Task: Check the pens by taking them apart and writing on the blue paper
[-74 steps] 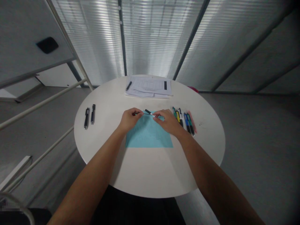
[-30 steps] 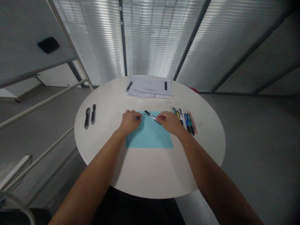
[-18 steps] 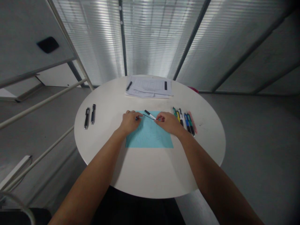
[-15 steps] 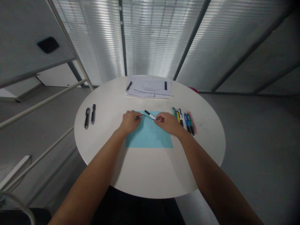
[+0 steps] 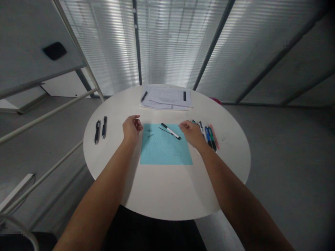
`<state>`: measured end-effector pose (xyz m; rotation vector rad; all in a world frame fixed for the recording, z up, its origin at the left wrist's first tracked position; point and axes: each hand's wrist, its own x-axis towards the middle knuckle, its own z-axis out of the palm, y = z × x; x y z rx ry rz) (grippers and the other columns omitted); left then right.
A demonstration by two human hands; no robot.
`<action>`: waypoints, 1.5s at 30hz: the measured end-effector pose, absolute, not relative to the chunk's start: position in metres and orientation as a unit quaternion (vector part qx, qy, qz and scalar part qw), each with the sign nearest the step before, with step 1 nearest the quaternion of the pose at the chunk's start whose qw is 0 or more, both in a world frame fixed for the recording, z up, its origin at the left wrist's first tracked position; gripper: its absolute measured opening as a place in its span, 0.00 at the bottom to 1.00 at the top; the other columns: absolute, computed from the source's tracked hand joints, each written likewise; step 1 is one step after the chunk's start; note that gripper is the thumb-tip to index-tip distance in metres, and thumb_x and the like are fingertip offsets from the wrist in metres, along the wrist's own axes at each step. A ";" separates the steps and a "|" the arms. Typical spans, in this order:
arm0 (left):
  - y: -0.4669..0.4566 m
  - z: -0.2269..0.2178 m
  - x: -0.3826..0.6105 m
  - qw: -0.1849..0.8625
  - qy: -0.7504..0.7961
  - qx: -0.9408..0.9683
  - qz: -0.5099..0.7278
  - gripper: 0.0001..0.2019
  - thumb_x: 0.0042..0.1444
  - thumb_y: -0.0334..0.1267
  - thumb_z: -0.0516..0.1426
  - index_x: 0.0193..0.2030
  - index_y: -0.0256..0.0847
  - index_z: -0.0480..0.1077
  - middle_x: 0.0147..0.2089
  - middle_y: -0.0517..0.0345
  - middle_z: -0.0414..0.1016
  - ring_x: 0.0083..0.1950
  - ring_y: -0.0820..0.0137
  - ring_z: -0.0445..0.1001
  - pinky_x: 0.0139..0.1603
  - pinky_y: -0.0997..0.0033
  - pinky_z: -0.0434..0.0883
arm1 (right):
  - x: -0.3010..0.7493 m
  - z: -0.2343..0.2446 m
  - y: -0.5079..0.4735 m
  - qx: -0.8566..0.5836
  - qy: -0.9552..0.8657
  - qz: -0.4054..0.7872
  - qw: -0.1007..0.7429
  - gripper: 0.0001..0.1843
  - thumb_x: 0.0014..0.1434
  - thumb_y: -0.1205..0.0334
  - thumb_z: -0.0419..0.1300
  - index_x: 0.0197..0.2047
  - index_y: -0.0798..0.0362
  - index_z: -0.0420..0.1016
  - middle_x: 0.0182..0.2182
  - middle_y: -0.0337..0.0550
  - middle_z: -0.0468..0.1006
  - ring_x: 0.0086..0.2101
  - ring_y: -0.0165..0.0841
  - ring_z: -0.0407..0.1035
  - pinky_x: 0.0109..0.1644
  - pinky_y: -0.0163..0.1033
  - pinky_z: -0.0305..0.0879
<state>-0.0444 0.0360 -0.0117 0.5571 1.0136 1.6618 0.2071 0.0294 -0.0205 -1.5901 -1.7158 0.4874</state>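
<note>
On a light blue sheet lies a white pen barrel with black ends. Close alongside it is a thin dark stick, which looks like a pen refill. Small dark specks show near the sheet's upper left; whether they are marks or tiny parts I cannot make out. My left hand is just off the sheet's left edge, index finger out, the others loosely curled, nothing in it. My right hand hovers at the sheet's right edge, fingers loosely apart and empty, partly covering the row of pens.
Several coloured pens lie in a row at the right, beside a pinkish strip. Two black pens rest at the left. A stack of papers with a dark pen sits at the back of the round white table.
Both hands have let go of the thin dark stick and drawn apart, the left to the left, the right to the right. The stick now lies beside the white pen barrel.
</note>
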 end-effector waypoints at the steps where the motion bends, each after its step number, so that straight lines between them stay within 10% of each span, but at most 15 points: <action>1: 0.036 -0.011 -0.045 0.549 0.415 0.213 0.693 0.05 0.46 0.36 0.55 0.29 0.38 0.68 0.19 0.66 0.59 0.18 0.78 0.56 0.19 0.76 0.55 | 0.207 -0.020 0.030 -0.622 -0.665 0.189 0.368 0.11 0.57 0.57 0.54 0.33 0.53 0.75 0.26 0.39 0.76 0.29 0.32 0.69 0.35 0.37 0.60; 45: 0.038 -0.011 -0.043 0.584 0.395 0.173 0.688 0.09 0.54 0.38 0.49 0.27 0.38 0.66 0.17 0.64 0.59 0.17 0.77 0.57 0.18 0.77 0.55 | 0.201 -0.024 0.020 -0.586 -0.774 0.107 0.216 0.11 0.60 0.53 0.57 0.38 0.49 0.76 0.34 0.42 0.76 0.33 0.32 0.68 0.36 0.36 0.58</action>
